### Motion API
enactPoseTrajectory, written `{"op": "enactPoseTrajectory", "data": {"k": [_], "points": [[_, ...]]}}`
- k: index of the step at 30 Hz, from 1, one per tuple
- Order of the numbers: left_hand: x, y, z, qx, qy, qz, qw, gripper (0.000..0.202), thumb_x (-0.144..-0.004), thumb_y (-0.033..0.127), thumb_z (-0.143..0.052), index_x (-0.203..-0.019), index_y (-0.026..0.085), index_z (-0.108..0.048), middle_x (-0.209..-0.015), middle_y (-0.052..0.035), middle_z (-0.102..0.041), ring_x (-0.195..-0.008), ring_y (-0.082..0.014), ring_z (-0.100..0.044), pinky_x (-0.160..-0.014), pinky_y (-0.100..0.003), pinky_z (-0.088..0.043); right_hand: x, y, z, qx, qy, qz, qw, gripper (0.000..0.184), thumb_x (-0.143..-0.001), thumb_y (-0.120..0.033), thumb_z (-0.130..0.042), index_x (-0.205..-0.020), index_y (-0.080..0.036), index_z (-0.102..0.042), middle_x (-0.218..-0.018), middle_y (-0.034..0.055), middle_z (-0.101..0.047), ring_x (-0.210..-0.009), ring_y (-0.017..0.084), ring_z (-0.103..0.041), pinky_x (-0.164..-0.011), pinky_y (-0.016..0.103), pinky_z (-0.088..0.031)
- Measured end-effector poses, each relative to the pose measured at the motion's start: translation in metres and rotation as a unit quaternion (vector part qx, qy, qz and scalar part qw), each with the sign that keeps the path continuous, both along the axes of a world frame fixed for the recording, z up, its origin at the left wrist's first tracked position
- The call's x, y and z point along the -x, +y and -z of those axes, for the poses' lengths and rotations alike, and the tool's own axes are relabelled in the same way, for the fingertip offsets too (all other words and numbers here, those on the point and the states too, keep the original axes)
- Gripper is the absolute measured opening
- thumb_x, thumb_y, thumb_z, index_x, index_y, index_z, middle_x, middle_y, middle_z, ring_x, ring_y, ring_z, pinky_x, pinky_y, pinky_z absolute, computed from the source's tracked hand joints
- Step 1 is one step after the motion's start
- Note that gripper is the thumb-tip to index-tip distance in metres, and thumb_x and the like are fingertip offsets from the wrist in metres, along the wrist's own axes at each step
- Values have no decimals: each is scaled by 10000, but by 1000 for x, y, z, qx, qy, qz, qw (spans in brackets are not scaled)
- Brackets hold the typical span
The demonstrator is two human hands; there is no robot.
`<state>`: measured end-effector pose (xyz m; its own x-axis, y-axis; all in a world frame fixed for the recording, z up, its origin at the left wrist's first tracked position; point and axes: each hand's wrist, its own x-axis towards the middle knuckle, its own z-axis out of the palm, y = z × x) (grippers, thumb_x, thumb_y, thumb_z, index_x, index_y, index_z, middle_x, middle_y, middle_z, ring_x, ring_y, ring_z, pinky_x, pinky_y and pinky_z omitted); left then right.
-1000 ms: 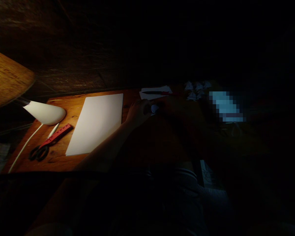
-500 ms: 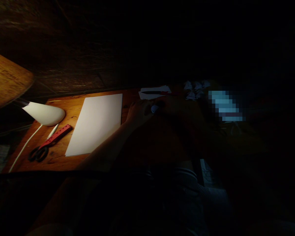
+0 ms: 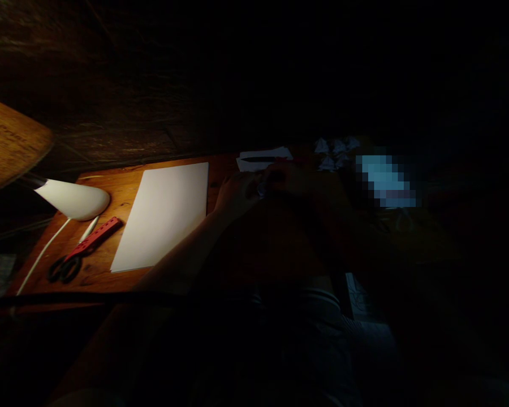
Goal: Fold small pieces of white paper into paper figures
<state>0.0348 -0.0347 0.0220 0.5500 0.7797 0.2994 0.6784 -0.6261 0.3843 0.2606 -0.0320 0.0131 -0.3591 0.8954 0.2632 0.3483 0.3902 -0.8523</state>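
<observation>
The scene is very dark. My left hand [image 3: 236, 193] and my right hand [image 3: 289, 180] meet over the middle of a wooden table [image 3: 123, 181]. Their fingers are curled together around a small white piece of paper [image 3: 261, 186], mostly hidden between them. My left forearm runs down and to the left from that hand. A large white sheet of paper [image 3: 163, 212] lies flat just left of my left hand.
A white lamp head [image 3: 74, 199] with its cord lies at the table's left. Beside it are scissors [image 3: 63, 267], a red ruler [image 3: 95, 237] and a pen [image 3: 89, 227]. Small white sheets [image 3: 263, 158] and crumpled papers [image 3: 335, 150] sit at the back. A lit screen [image 3: 384, 181] glows at right.
Both hands have shifted slightly up and closer together around the small paper. The view has tilted a little; nothing else on the table has moved.
</observation>
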Motion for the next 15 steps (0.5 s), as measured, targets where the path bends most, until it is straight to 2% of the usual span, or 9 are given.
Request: {"op": "enactPoseTrajectory", "data": {"k": [3, 7, 12, 15], "points": [[1, 1, -1, 8, -8, 3, 1000, 239, -832, 208, -744, -1068, 237, -713, -1106, -85, -781, -1049, -280, -693, -929, -427, -525, 1, 1, 3, -20, 14, -26, 999, 242, -797, -405, -843, -884, -186, -785, -996, 76, -814, -928, 230, -732, -916, 390, -572], [4, 4, 1, 12, -26, 13, 1000, 179, -813, 191, -730, -985, 237, -712, -1043, -67, -778, -1003, -261, -688, -905, -413, -537, 0, 2, 3, -20, 11, -49, 999, 195, -787, -356, -829, -865, -184, -778, -984, 74, -812, -911, 220, -727, -884, 370, -569], [5, 5, 2, 7, -27, 35, 999, 209, -816, 152, -703, -1002, 242, -733, -1064, -64, -778, -1022, -260, -699, -937, -421, -547, 0, 1, -2, -1, -14, -57, 998, 156, -772, -325, -825, -836, -198, -761, -977, 64, -814, -922, 223, -730, -897, 372, -574], [4, 4, 1, 5, -27, 43, 999, 160, -833, 162, -706, -970, 241, -727, -1057, -62, -775, -1009, -255, -701, -926, -415, -550, 1, 0, -4, -1, -19, -52, 998, 181, -756, -341, -838, -827, -198, -752, -972, 66, -810, -931, 229, -735, -901, 378, -576]]}}
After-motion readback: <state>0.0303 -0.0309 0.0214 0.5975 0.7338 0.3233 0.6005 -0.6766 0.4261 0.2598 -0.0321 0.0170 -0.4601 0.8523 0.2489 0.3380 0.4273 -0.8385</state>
